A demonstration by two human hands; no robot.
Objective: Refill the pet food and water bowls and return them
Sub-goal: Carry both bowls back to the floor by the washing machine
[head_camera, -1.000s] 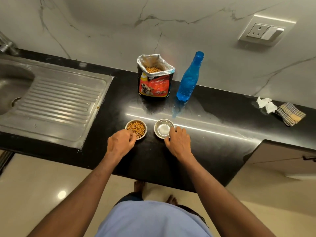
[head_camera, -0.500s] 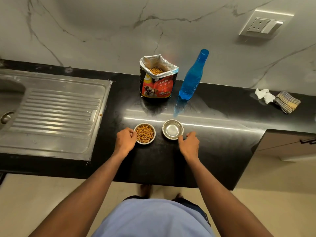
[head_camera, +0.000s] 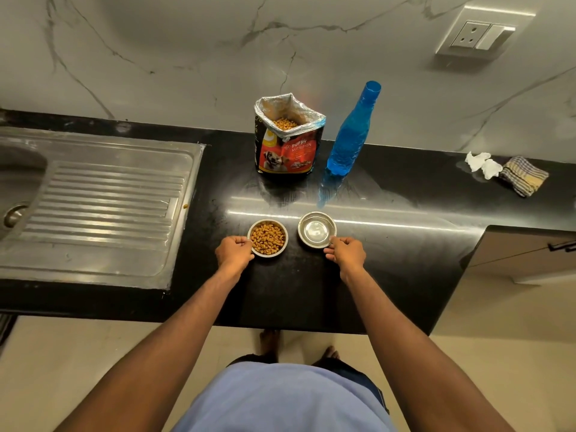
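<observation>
Two small steel bowls sit side by side on the black counter [head_camera: 389, 244]. The food bowl [head_camera: 267, 237] is full of brown kibble, and my left hand [head_camera: 233, 251] pinches its left rim. The water bowl [head_camera: 317, 229] holds clear water, and my right hand [head_camera: 346, 251] grips its near right rim. Behind them stand an open bag of puppy food [head_camera: 288, 141] and a blue water bottle [head_camera: 350, 132] without a cap.
A steel sink with a ribbed drainboard [head_camera: 103, 201] fills the left of the counter. A checked cloth [head_camera: 523, 175] and crumpled tissues [head_camera: 481, 163] lie at the far right. A wall socket [head_camera: 480, 35] is on the marble wall. A lower cabinet [head_camera: 530, 254] sits at the right.
The view has shifted, so bowls and hands sit lower and further right. My fingers have closed on both rims; the right hand earlier rested just short of the water bowl.
</observation>
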